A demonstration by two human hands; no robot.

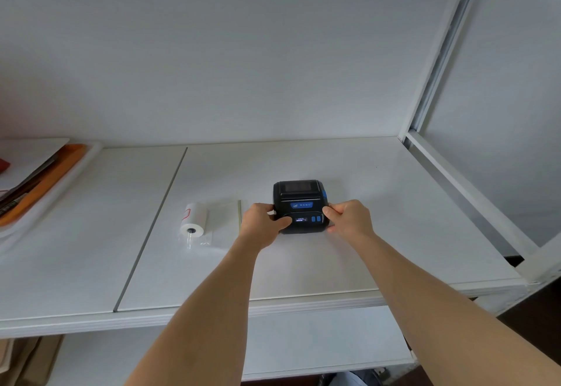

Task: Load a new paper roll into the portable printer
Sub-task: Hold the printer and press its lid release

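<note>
A small black portable printer [299, 200] with blue buttons and a lit display rests on the white shelf [379, 233]; its lid looks closed. My left hand [261, 227] grips its left front corner, thumb on the top face. My right hand [349, 218] holds its right front corner. A white paper roll [194, 218] with a red mark lies on its side to the left of the printer, inside a clear plastic wrapper [218, 227], apart from both hands.
An orange tray [45, 185] with papers and dark items sits at the far left of the shelf. A white metal frame post [440, 51] and rail [470, 197] border the right side. The wall stands close behind. Cardboard [30, 358] lies below left.
</note>
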